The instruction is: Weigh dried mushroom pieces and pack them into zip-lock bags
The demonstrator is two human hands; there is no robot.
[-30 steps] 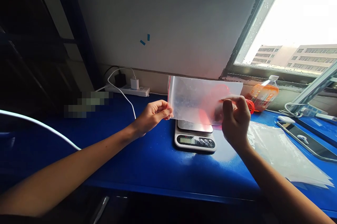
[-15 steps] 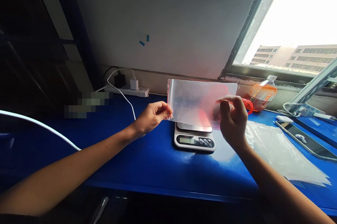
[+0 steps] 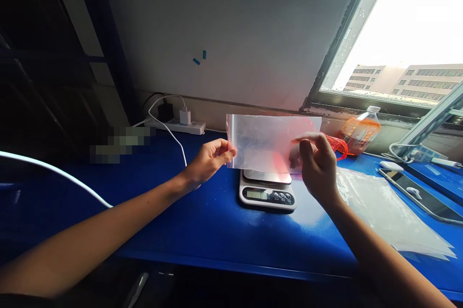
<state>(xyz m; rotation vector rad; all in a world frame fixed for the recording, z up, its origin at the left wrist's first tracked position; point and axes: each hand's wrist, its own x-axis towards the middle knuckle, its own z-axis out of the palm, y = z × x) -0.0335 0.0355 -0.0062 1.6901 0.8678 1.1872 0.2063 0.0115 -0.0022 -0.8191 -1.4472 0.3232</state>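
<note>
Head view: left hand [image 3: 211, 159] pinching zip end of plastic bag [image 3: 258, 140], held up over the scale [image 3: 267, 198]; right hand [image 3: 320, 168], fingers bent, gripping other end. Loose bags [image 3: 387, 209] toward bench's [image 3: 188, 233] right edge.

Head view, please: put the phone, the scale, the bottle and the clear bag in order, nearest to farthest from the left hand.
1. Clear bag: pinched by the left hand at its left end.
2. Scale: just right of that hand, lower down.
3. Bottle: well right.
4. Phone: far right.
</note>
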